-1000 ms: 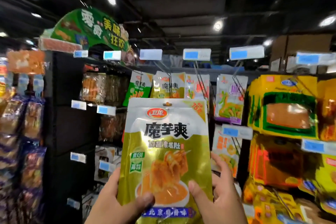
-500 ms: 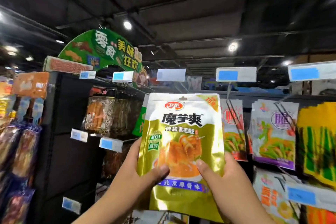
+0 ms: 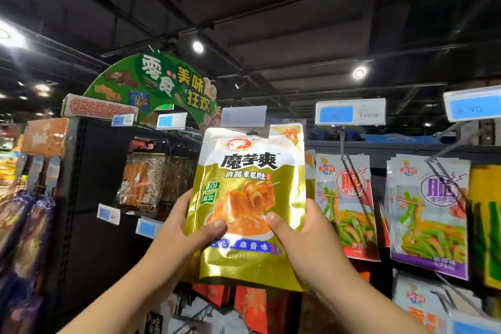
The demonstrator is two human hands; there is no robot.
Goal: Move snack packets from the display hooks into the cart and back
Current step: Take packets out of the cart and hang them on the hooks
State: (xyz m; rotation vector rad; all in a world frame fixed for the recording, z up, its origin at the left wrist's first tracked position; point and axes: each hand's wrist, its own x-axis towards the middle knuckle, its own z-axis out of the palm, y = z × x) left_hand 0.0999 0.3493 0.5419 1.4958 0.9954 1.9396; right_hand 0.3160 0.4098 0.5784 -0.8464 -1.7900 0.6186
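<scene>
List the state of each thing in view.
gold packet: upright, raised, held by both hands; cannot tell whether it is hooked
left hand: grips the packet's left edge, thumb on the front
right hand: grips the packet's right edge, thumb on the front
red-label packets: hanging, untouched
purple-label packets: hanging, untouched

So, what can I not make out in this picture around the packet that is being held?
- Head view: fingers of the left hand and right hand, hidden behind the gold packet; only the thumbs show.
- Head view: any hook behind the packet's top, covered by the packet itself.
- Head view: the print on the price tag, blurred.
- The cart: outside the frame.
</scene>
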